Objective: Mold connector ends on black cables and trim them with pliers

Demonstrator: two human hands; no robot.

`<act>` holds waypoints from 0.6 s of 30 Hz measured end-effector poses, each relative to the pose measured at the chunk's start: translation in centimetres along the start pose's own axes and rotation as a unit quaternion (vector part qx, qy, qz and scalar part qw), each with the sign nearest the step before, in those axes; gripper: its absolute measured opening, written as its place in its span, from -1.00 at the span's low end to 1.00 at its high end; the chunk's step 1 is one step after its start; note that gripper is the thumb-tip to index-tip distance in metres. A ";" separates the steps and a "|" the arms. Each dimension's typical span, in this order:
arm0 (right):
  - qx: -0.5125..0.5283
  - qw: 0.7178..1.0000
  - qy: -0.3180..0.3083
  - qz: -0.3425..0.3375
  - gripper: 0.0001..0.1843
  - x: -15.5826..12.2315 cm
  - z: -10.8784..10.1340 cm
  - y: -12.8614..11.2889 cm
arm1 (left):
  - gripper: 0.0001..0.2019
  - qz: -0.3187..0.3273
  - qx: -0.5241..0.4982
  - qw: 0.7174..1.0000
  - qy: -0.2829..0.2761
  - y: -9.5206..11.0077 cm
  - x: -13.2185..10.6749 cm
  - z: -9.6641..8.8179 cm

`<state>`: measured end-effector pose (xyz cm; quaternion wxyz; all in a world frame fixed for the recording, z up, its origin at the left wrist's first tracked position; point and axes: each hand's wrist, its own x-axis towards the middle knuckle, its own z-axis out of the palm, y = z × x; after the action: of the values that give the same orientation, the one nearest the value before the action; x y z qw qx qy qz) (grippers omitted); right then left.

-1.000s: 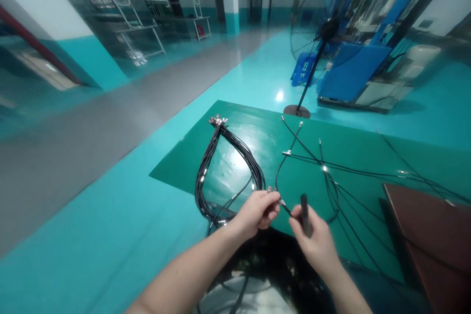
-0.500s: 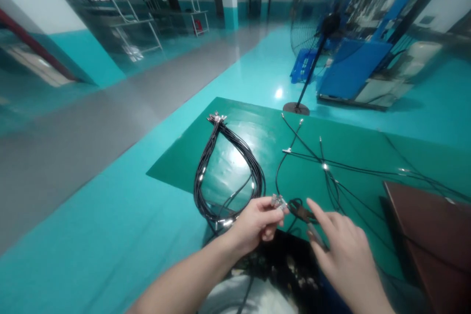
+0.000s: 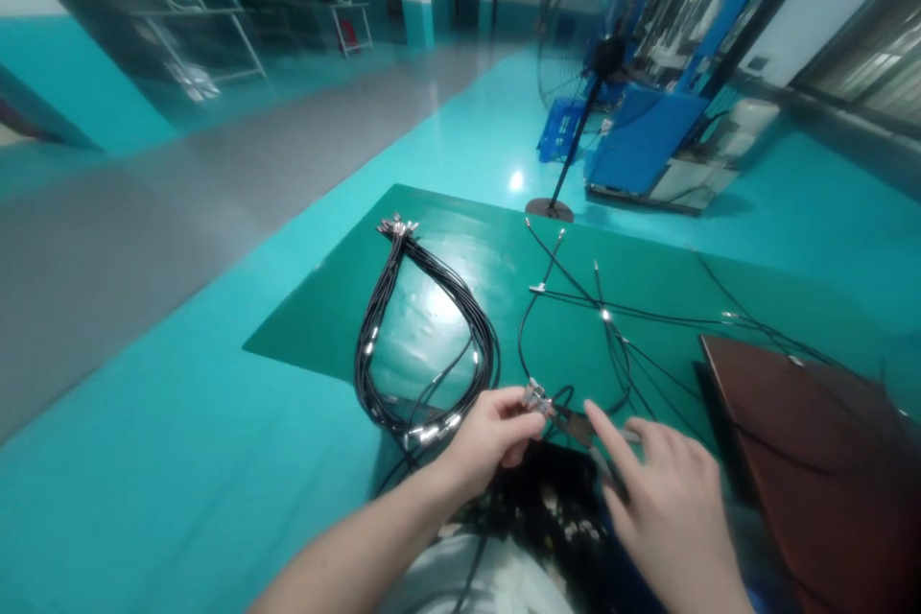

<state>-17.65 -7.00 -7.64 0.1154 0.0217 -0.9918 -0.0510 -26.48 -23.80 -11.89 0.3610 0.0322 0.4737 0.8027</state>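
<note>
My left hand (image 3: 496, 436) pinches a small cluster of shiny metal cable fittings (image 3: 536, 396) between thumb and fingers. A thin black cable runs up from these fittings and bends over the green mat. In my right hand (image 3: 669, 494) is a pair of pliers (image 3: 576, 426), its dark jaws pointing left at the fittings. The index finger lies stretched along the tool, and the handles are partly hidden by the hand. I cannot tell whether the jaws touch the fittings. Left of my hands lies a looped bundle of black cables (image 3: 366, 345) with metal ends gathered at the top.
Loose black cables with metal joints (image 3: 605, 316) cross the green mat (image 3: 460, 221). A brown board (image 3: 798, 422) is at the right. Beyond the table stand a black fan (image 3: 608, 58) and a blue machine (image 3: 640, 134). Dark patterned fabric (image 3: 551, 499) lies below my hands.
The whole view has shifted, so the table and room sit further left in the picture. Both hands keep nearly the same hold, with the pliers still near the fittings.
</note>
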 end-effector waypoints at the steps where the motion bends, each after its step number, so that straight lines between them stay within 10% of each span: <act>1: -0.002 1.000 0.000 -0.001 -0.28 0.0 0.1 -0.1 | -0.82 -0.002 -0.003 1.000 0.001 0.0 0.0 -0.1; 18: -0.071 0.996 0.017 -0.048 -0.41 0.7 -0.6 0.5 | -0.79 -0.045 0.012 0.999 0.012 -0.2 0.2 -0.1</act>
<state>-18.21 -6.63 -6.81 0.1310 0.0623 -0.9814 -0.1261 -26.53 -23.64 -12.18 0.3908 0.0056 0.4882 0.7803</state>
